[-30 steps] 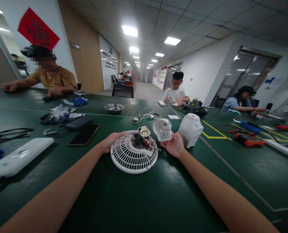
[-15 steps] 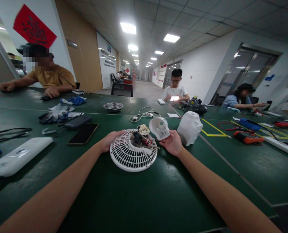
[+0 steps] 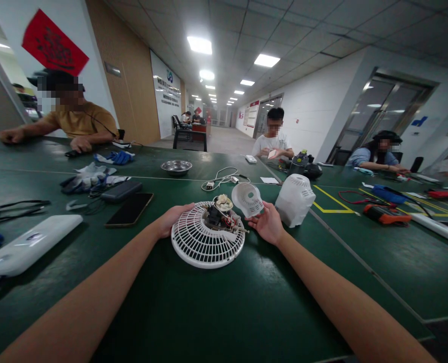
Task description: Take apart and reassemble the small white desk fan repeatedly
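A round white fan grille (image 3: 197, 248) rests on the green table with a motor (image 3: 218, 214) and wires exposed on top of it. My left hand (image 3: 173, 220) grips the grille's left edge, its fingers partly hidden behind the rim. In my right hand (image 3: 268, 224) is a white plastic motor cover (image 3: 247, 200), hollow and slotted, held just off the grille's right side. A larger white plastic housing (image 3: 295, 200) with vent slots stands on the table right behind that hand.
A black phone (image 3: 130, 209), a dark power bank (image 3: 121, 191) and a white device (image 3: 33, 244) lie to the left. A steel bowl (image 3: 176, 167) and a white cable (image 3: 219, 180) lie beyond the grille. An orange multimeter (image 3: 387, 215) is at right. Several people sit around the table.
My hands, the grille and the cover have hardly moved. Across the table, the seated person's lit phone has been tilted, and its bright screen no longer shows.
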